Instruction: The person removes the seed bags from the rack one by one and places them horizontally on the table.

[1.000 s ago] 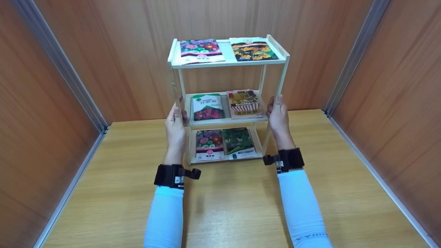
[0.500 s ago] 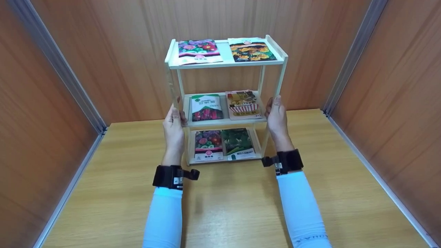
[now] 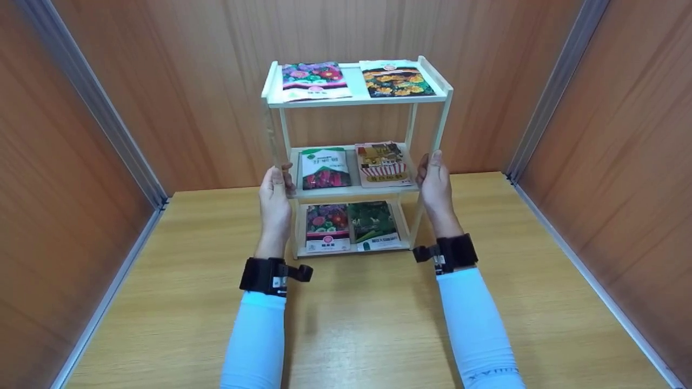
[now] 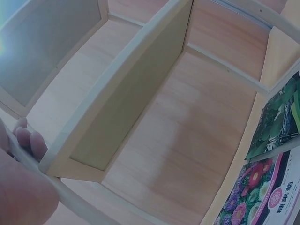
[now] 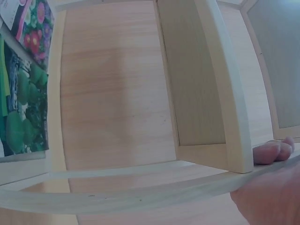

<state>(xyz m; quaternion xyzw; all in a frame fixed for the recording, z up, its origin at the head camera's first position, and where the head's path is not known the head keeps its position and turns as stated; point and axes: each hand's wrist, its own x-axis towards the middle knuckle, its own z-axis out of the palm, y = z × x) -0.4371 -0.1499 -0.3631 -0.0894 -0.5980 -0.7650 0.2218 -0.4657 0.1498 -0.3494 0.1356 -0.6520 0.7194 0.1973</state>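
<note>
A pale three-tier wooden rack [image 3: 354, 79] stands upright on the table, with seed packets on each tier. My left hand [image 3: 275, 210] grips its left front post beside the middle tier, thumb toward me. On the other side my right hand [image 3: 437, 192] holds the right front post at a similar height. Both wrist views show fingertips [image 4: 36, 143] curled round a post near the middle shelf board [image 5: 197, 93]. The top tier bears a pink-purple flower packet [image 3: 315, 81] and an orange flower packet [image 3: 397, 81]. On the middle tier lie a white-green packet [image 3: 325, 168] and a striped packet [image 3: 383, 165].
The bottom tier holds another flower packet [image 3: 328, 227] and a dark green packet [image 3: 374, 224]. A wood-grain back wall [image 3: 216, 108] rises close behind the rack, and side walls flank the table [image 3: 346, 324].
My left hand's fingers sit slightly lower behind the left post than a second ago. Both hands stay on the posts, and the rack and packets look unmoved.
</note>
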